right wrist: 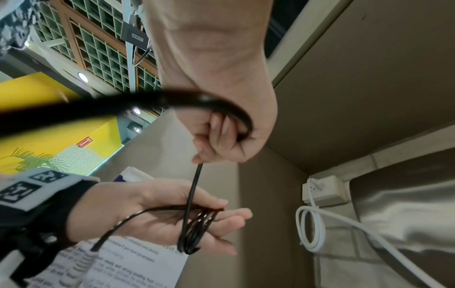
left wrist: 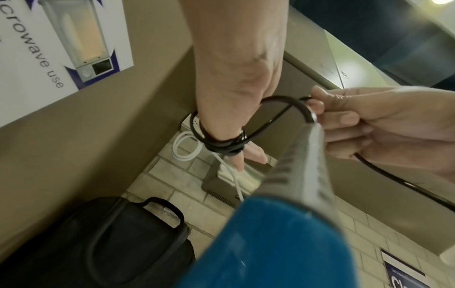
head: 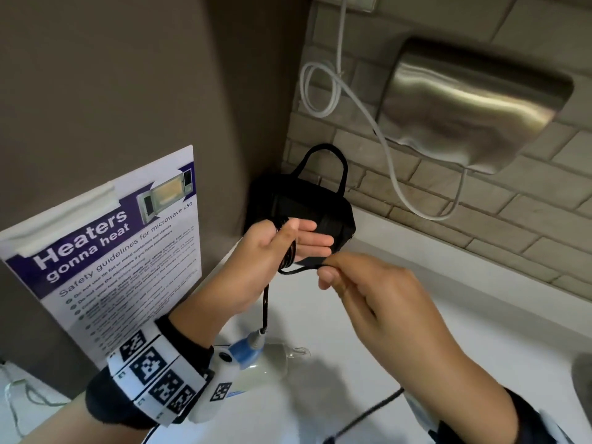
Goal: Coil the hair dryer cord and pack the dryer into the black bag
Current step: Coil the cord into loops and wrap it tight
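head cam: my left hand (head: pixel 275 248) is flat, fingers straight, with the black cord (head: pixel 287 251) looped round it in a few turns. My right hand (head: pixel 365 293) pinches the loose run of cord just beside it. The black bag (head: pixel 307 203) sits on the white counter (head: pixel 448 347) in the corner behind my hands; the hair dryer (head: pixel 256 357) lies under my left wrist.

left wrist cam: only here you get the dryer's blue handle (left wrist: pixel 265 243) and grey strain relief up close, plus the bag's handle side and the loops crossing the back of my hand.

right wrist cam: palm-side look at the coil (right wrist: pixel 197 230), my left thumb lying on it, and the cord curling through my right fist. Wall socket (right wrist: pixel 325 191) with its white cable shows clearly here too.
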Demonstrator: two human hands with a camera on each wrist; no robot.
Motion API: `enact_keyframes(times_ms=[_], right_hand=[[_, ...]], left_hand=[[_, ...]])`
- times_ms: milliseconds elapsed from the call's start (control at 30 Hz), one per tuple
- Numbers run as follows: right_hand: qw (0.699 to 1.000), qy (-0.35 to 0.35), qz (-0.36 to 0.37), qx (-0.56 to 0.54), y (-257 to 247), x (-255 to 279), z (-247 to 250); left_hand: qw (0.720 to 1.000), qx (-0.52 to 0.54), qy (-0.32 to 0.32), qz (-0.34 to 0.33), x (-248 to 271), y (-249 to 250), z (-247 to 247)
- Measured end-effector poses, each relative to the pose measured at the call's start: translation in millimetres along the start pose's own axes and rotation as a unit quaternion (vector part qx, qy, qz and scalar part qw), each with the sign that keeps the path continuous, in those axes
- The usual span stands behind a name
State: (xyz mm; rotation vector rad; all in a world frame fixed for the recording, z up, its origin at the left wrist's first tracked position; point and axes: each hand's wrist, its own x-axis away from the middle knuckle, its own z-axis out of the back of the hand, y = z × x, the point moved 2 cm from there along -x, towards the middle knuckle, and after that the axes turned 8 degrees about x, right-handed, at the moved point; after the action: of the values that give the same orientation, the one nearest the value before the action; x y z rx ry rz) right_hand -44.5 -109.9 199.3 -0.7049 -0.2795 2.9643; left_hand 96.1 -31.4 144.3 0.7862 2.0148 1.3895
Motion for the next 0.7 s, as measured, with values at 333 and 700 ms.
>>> enact_keyframes(times_ms=[333, 700], right_hand=[[0.996, -0.089, -0.023, 0.017, 10.1, 26.6, -20.2], [0.984, -0.146, 0.023, 0.102, -6.7, 40.1, -49.5]], left_hand=[[0.955, 0.281, 0.092, -0.006, -13.1, 10.1, 43.6], [0.921, 0.384, 0.062, 0.03, -14.5, 5.7, 27.5]])
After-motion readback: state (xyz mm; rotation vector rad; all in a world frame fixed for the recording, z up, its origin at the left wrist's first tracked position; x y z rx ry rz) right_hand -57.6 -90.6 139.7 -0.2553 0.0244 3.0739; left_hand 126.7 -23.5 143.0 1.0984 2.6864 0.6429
